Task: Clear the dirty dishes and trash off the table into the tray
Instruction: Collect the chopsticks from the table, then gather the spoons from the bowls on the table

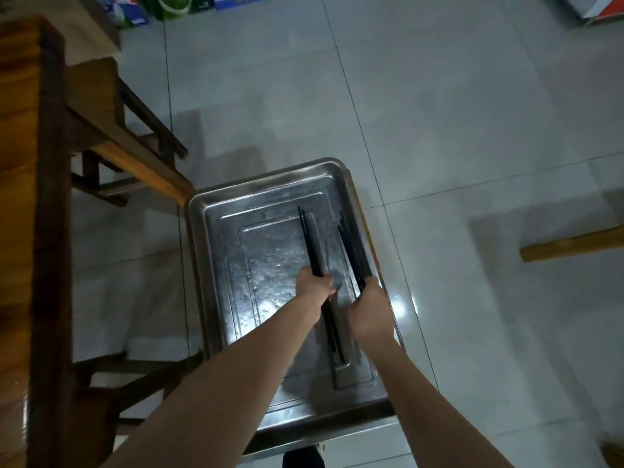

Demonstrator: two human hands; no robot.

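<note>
Over 1 tray [216, 231], left hand [312, 282] grips left chopstick bundle [309, 238], right hand [369, 309] grips right chopstick bundle [353, 248].

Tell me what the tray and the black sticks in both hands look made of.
The tray: metal, probably stainless steel; bright, mirror-like glare and stamped steps. The chopsticks, one bundle gripped by the left hand, one by the right hand: black, dull finish, plastic or lacquered wood; cannot tell which.
</note>
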